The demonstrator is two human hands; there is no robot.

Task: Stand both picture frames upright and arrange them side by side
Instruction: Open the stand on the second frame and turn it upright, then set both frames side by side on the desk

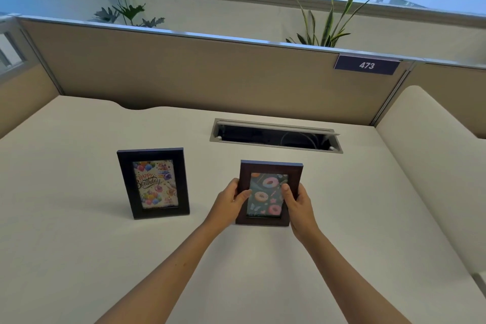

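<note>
A black picture frame (153,183) with a "Happy Birthday" balloon card stands upright on the white desk (79,244), left of centre. To its right, a brown picture frame (271,169) with a donut picture stands upright, its bottom edge at the desk. My left hand (231,198) grips its left side, thumb across the glass. My right hand (298,205) grips its right side, thumb on the front. A gap of bare desk separates the two frames.
A cable slot (276,135) with its lid open lies in the desk just behind the brown frame. A beige partition (184,71) with a "473" tag (366,65) closes the back. A white side panel (426,144) rises at the right. Plants stand behind the partition.
</note>
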